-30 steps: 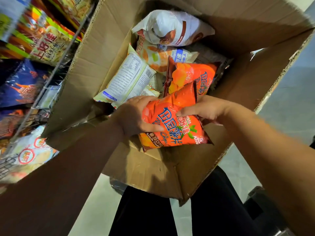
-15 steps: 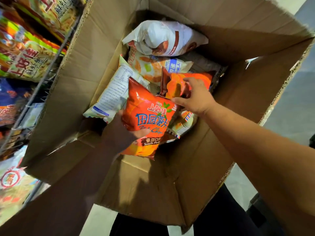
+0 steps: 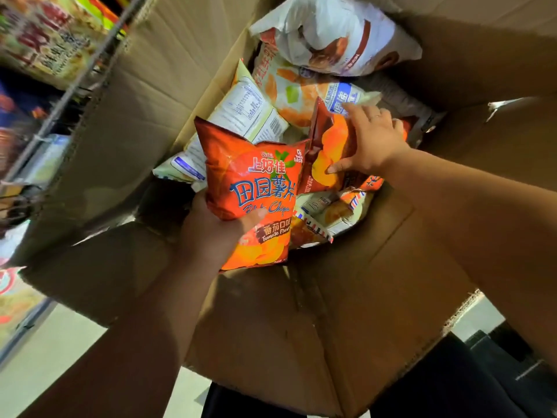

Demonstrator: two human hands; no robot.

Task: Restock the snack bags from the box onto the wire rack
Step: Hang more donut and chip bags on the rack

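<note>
My left hand (image 3: pixel 217 233) grips a tomato chip bag (image 3: pixel 253 188) over the box (image 3: pixel 301 327). My right hand (image 3: pixel 370 143) spreads on a second bag (image 3: pixel 328 152) just beyond it, grasp uncertain. Best to pinch its edge seam, avoiding crushing.

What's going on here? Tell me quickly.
A person is restocking from a cardboard box. The left hand holds an orange tomato chip bag up over the box. The right hand reaches in and grips a second orange bag among the others. The wire rack stands at the left, stocked; neither bag is on it yet.
</note>
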